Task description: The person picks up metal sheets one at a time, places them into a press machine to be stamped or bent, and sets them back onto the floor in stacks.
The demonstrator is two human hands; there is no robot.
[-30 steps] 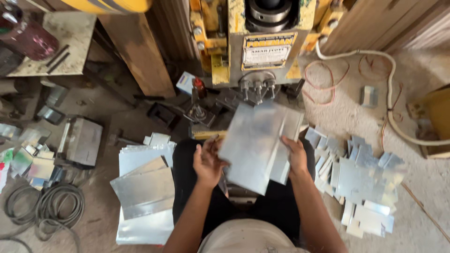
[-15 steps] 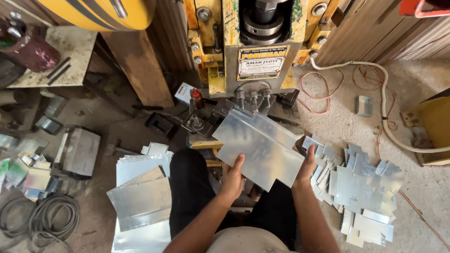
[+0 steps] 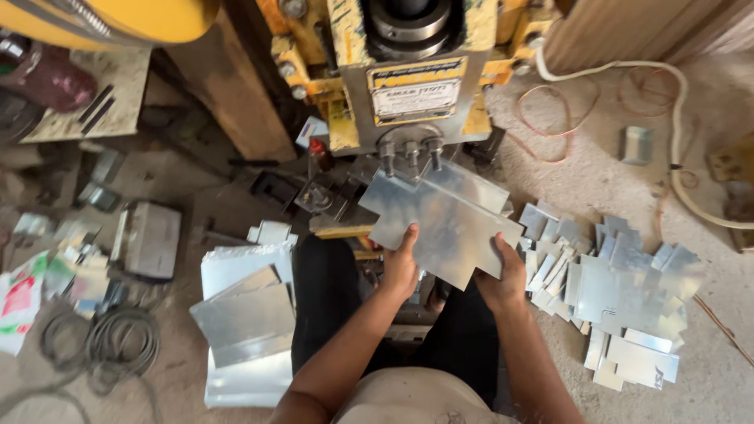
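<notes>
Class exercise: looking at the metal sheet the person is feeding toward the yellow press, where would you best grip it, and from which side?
Grip the metal sheet along its near edge, coming from the person's side, as the left hand and right hand do. Its far edge points into the press tooling, so only the near edge is likely safe to hold.

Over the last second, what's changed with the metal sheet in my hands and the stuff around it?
Both hands, left and right, have pushed the shiny rectangular metal sheet forward, its far edge now under the yellow press. Their grip on the near edge is unchanged. The sheet stack and cut pieces lie as before.
</notes>
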